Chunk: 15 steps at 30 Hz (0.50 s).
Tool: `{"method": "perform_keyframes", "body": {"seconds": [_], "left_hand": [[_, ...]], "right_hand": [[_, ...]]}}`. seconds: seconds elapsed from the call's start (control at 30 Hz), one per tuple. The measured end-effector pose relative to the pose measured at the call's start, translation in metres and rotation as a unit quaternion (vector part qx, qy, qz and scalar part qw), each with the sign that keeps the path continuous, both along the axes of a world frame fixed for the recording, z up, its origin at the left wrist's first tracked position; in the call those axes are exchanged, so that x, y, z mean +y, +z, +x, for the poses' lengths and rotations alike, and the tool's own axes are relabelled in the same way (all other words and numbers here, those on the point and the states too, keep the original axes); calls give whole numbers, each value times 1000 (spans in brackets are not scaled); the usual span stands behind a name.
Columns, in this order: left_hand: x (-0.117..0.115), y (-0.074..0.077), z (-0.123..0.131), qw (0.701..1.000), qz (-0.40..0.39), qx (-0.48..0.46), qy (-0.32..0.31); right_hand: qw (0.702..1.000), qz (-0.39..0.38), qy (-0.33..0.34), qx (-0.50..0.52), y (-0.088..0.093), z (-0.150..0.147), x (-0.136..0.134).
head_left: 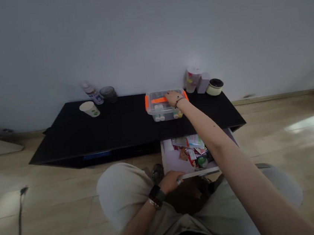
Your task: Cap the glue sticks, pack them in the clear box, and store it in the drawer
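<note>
A clear plastic storage box (166,116) with orange clips stands on the black cabinet, small white-capped containers showing through its wall. My right hand (173,98) reaches over its lid, fingers bent around the orange carrying handle (158,100); the fingertips are partly hidden. Below it, a white drawer (169,163) is pulled out, with packets, a green round item (202,161) and other small things inside. My left hand (171,181) grips the front edge of this drawer at its left corner. My right forearm covers the drawer's right part.
On the cabinet top (127,130), a paper cup (90,109), a dark glass (108,94) and a spray can (94,93) stand at left. A patterned cup (192,81), a pale box (203,83) and a cream pot (215,87) stand at right. A cable (20,223) lies on the floor.
</note>
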<state>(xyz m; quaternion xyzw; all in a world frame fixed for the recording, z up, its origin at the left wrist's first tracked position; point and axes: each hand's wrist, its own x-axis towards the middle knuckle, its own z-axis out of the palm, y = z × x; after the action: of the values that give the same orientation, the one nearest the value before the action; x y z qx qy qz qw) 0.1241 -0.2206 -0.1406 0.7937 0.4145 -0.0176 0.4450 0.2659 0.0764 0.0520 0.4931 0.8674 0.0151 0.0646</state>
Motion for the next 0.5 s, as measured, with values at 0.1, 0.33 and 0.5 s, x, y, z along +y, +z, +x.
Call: {"method": "perform_keyframes", "body": {"seconds": [0.1, 0.33, 0.5], "left_hand": [[-1, -2, -2, 1000, 1, 6, 9], [-7, -7, -1, 1000, 14, -18, -7], [-8, -10, 0, 1000, 24, -12, -5]], "right_hand": [[999, -11, -28, -15, 11, 5, -10], [1000, -3, 5, 13, 43, 62, -82], [997, -76, 0, -6, 46, 109, -148]]}}
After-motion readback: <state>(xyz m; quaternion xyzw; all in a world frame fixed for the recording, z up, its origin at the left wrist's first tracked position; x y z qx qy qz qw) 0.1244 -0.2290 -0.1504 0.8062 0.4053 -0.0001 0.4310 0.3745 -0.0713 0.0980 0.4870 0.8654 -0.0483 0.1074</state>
